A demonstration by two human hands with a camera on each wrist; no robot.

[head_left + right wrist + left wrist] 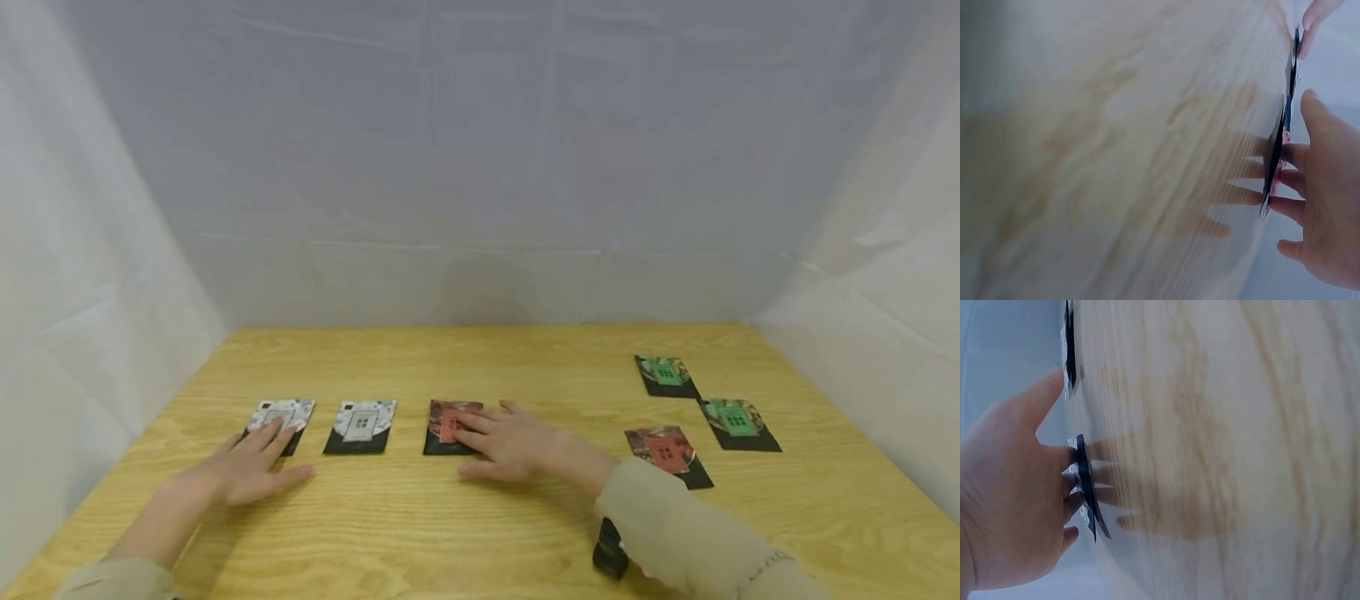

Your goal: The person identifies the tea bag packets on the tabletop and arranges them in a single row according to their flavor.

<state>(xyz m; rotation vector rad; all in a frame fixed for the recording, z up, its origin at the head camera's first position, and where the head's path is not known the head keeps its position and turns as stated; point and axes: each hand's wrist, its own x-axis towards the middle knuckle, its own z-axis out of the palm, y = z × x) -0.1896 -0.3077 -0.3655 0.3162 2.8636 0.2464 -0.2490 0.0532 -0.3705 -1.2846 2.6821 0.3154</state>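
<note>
My left hand (243, 471) rests its spread, straight fingers on a white-and-black packet (292, 408) at the left of the table. Under the fingertips of my right hand (517, 446) lies a red-and-black packet (442, 414), its right part covered. Between the hands a second white-and-black packet (360, 427) lies flat and untouched. Both wrist views show the fingers from the side, the left hand (1016, 494) on its packet (1087, 487) and the right hand (1335, 200) on the red one (1277, 159). Neither hand curls round anything.
On the right lie another red-and-black packet (667, 454), close by the right sleeve (675, 517), and two green-and-black packets, one farther back (665, 375) and one nearer (738, 423). White sheeting (480, 167) encloses the wooden table (390, 533) at the back and sides.
</note>
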